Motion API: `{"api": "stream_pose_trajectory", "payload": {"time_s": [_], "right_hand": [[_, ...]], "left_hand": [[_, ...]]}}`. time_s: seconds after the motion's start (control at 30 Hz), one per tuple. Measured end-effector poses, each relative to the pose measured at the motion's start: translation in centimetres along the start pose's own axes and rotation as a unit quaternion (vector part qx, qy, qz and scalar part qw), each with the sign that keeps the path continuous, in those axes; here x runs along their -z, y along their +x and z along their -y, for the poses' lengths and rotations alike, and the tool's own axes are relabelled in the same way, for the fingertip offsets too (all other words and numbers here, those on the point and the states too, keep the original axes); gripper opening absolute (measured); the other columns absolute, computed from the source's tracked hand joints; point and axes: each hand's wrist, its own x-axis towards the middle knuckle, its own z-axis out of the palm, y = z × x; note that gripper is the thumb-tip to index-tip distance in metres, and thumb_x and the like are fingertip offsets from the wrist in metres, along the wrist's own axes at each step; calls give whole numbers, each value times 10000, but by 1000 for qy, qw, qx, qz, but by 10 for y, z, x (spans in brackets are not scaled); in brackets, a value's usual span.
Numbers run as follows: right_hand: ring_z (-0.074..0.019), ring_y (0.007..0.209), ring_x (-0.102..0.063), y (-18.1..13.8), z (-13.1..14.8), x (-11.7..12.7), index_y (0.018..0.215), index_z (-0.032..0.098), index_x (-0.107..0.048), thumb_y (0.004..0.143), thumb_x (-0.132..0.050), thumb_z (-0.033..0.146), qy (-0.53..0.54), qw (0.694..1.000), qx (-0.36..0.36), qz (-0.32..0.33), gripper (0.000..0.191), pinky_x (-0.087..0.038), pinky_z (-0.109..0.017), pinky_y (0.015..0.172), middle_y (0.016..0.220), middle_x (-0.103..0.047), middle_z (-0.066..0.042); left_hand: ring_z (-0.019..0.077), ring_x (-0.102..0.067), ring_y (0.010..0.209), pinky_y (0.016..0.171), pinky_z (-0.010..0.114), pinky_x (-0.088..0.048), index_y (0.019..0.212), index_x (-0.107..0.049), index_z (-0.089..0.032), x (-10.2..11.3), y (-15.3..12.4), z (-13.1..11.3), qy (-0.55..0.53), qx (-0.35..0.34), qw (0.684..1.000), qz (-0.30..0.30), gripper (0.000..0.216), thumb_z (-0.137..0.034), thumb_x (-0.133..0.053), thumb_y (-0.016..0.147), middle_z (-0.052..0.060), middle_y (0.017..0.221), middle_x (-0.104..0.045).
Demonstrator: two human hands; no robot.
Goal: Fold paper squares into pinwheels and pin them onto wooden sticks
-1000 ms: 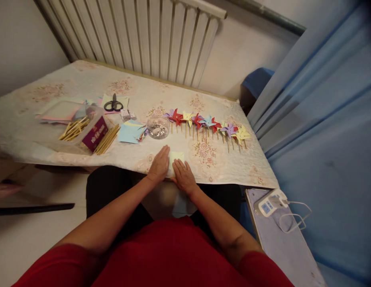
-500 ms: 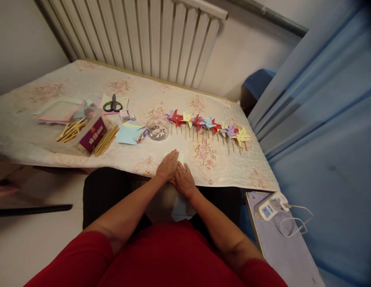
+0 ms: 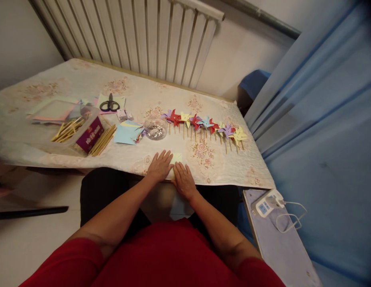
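Observation:
A small pale yellow-green sheet of paper (image 3: 177,158) lies at the table's front edge between my hands. My left hand (image 3: 160,166) rests flat with its fingers stretched out, covering the sheet's left side. Along the sheet's lower edge lie the fingertips of my right hand (image 3: 183,179), the fingers extended and flat. Beyond them sits a round clear dish (image 3: 156,129) of small shiny pieces. A row of paper pinwheels (image 3: 206,122) on sticks, in red, yellow, purple and blue, stretches to its right.
At left stands a clear plastic box (image 3: 74,137) with wooden sticks; more sticks (image 3: 102,140) lean beside it. Light blue paper squares (image 3: 125,134), black-handled scissors (image 3: 110,105) and small boxes (image 3: 124,115) lie nearby. A white corded device (image 3: 266,204) rests on a side surface at right.
My left hand has slid left, away from my right hand, and its fingers have spread. More of the pale sheet shows now. The right hand stays almost in place.

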Motion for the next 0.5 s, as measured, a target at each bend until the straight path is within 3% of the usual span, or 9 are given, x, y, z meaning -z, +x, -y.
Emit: {"api": "stream_pose_trajectory", "payload": {"time_s": [0.27,0.5], "right_hand": [[-319,1519,-223,-21,-8,12,1543,70,-280,958,-541,354,26,999,-25,-2,701,-224,-579,1219,1570,-365,-221],[-291,1533,-186,30,-5,30,1552,65,-258,957,-522,475,71,997,25,1,769,-199,-533,1242,1599,-313,-209]], "left_hand": [[308,-275,1493,1196,546,-208,1492,-458,-153,-2,-1,-1,13,-3,1000,-5,556,-384,-339,1001,113,1598,-367],[309,-292,1486,1186,543,-232,1481,-478,-168,5,-2,-2,17,-6,1000,2,540,-363,-344,996,109,1585,-395]]}}
